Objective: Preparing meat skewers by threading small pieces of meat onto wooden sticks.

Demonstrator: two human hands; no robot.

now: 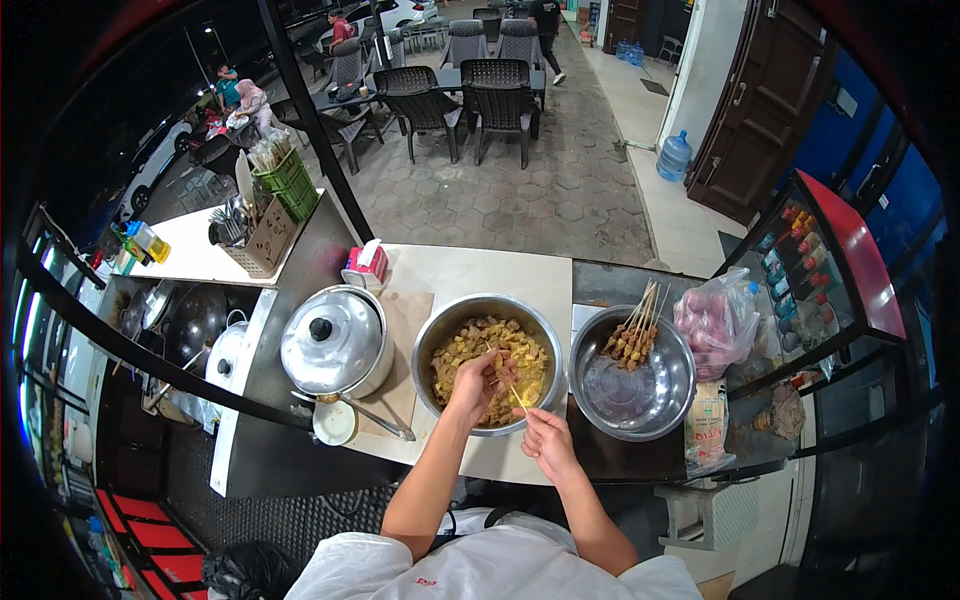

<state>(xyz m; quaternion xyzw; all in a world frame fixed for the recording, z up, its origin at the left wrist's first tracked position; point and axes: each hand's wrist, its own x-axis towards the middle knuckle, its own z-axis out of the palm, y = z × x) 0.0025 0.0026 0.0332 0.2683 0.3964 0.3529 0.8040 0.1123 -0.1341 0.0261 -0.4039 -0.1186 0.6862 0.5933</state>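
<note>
A large steel bowl [424, 322] of yellowish marinated meat pieces [480, 334] stands in front of me. Over the meat, my left hand [478, 386] has its fingers curled together, and whatever they hold is hidden. My right hand [549, 446], at the bowl's near right edge, pinches a thin wooden skewer [517, 397]. The skewer slants up and left toward my left hand. To the right is a second steel bowl [628, 410], where several loaded meat skewers [630, 345] lie with bare sticks pointing to the far rim.
A lidded pot [335, 340] sits left of the meat, with a small white dish [334, 423] and a ladle [385, 420] before it. Behind stands a tissue pack [367, 265]. On the right are a plastic bag [712, 325] of pinkish contents and a glass display case [800, 265].
</note>
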